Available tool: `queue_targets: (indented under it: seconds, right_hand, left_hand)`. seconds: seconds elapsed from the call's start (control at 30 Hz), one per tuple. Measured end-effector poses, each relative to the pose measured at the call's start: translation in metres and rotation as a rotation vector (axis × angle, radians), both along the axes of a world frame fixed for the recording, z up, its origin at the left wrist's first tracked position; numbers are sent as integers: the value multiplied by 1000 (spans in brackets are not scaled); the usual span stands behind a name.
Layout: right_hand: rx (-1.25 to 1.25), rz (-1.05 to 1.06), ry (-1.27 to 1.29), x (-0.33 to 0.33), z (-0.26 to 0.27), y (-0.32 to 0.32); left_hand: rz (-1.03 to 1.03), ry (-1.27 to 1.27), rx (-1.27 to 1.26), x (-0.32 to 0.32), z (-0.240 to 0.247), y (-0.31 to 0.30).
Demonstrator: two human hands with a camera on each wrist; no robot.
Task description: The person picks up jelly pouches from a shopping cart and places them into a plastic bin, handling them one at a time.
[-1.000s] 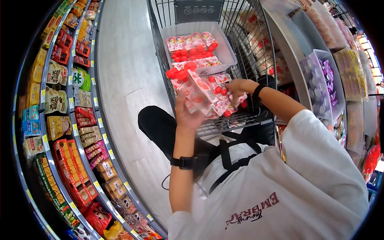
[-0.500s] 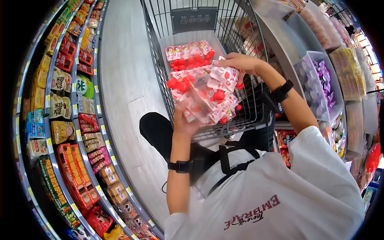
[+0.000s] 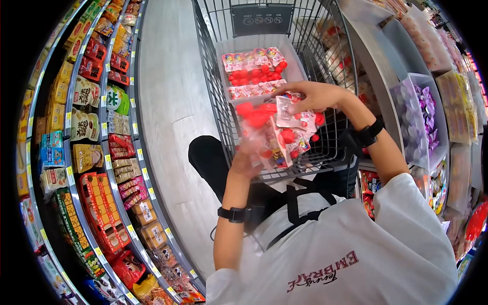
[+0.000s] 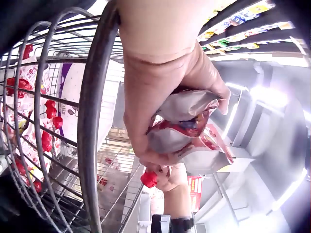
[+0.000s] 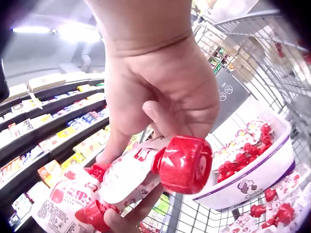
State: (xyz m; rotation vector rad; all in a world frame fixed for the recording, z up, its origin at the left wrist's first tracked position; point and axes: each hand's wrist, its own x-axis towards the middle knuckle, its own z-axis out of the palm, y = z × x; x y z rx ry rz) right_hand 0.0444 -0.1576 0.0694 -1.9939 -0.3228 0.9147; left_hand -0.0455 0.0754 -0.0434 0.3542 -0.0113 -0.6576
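Note:
My left hand (image 3: 247,160) grips several pink-and-white spouted jelly pouches (image 4: 182,128) above the near end of the shopping cart; they blur in the head view. Fingers and thumb close around their sides in the left wrist view. Opposite it, my right hand (image 3: 317,96) holds more jelly pouches (image 5: 131,177), red screw caps sticking out between its fingers, close beside the left hand's bunch. Beyond both hands, a white plastic bin (image 5: 252,189) in the cart holds rows of similar pouches. Loose pouches (image 5: 286,191) lie in the cart outside the bin.
The wire cart (image 3: 203,66) surrounds the work, its dark handle bar (image 4: 92,126) close to my left wrist. Snack shelves (image 3: 122,152) line the left side of the aisle. To the right stand a ledge and a translucent bin (image 3: 406,122) of purple packets.
My right hand has risen from the loose pouches in the cart with pouches in its grip and moved beside the left hand's bunch. The left hand keeps its hold.

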Motion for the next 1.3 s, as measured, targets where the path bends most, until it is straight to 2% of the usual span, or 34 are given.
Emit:
queue_targets:
  seconds: [0.07,0.13,0.23,0.3,0.4,0.43,0.5,0.53,0.6,0.63,0.67,0.73,0.77,0.8,0.9,0.97,1.0,1.07,1.13,1.2,1.23,1.3]
  right_hand:
    - [-13,45,36,9,4,-5]
    - [-241,43,50,20,7,-13]
    - [-175,32,102,47,-4,-35]
    - [-93,-6,142,65,-10,-39]
    - [59,-219,-18,85,-23,-34]
    - [61,-212,-15,97,-37,-34]
    - [339,-115,-274,118,-76,-32]
    - [286,-174,-286,121,-86,-18]
    - [10,-13,-922,126,-122,6]
    - [92,-115,-881,118,-124,27]
    - [37,-90,-949,123,-145,38]
    - [146,-74,-732,128,-177,56]
    - [147,-59,-712,128,-190,63]
    - [164,-154,-706,124,-196,75]
    - [177,-239,-614,123,-208,87]
    - [135,-53,-406,138,-213,78]
    - [130,-56,-401,143,-211,72]
    - [-28,183,-371,152,-205,61]
    - [-18,210,-305,155,-209,56]
    - [81,23,-152,154,-217,61]
    - [83,26,-149,154,-216,62]
    - [-80,152,-131,156,-217,65]
  left_hand:
    - [-73,16,-12,3,-14,2]
    - [-152,61,91,5,-20,6]
    - [-40,164,161,2,-5,2]
    - [-34,190,137,2,-9,4]
    - [-15,229,48,3,6,6]
    - [1,236,-17,4,13,7]
    - [11,205,-58,2,13,6]
    - [15,168,-100,2,12,6]
    - [17,152,-120,1,10,9]
    - [3,150,-106,-1,10,9]
    - [-13,151,-92,-2,10,9]
    - [-36,183,-126,-2,9,9]
    - [-42,181,-149,-3,4,7]
    - [-51,180,-172,-2,2,6]
    - [-53,179,-104,-1,-3,5]
    - [-56,184,-106,-1,-1,6]
    - [-61,180,-109,0,0,6]
    - [-71,186,-139,1,4,6]
    - [-79,189,-167,2,8,4]
    - [3,163,-121,3,12,3]
    - [6,166,-119,2,11,4]
    - [-46,176,-118,0,8,7]
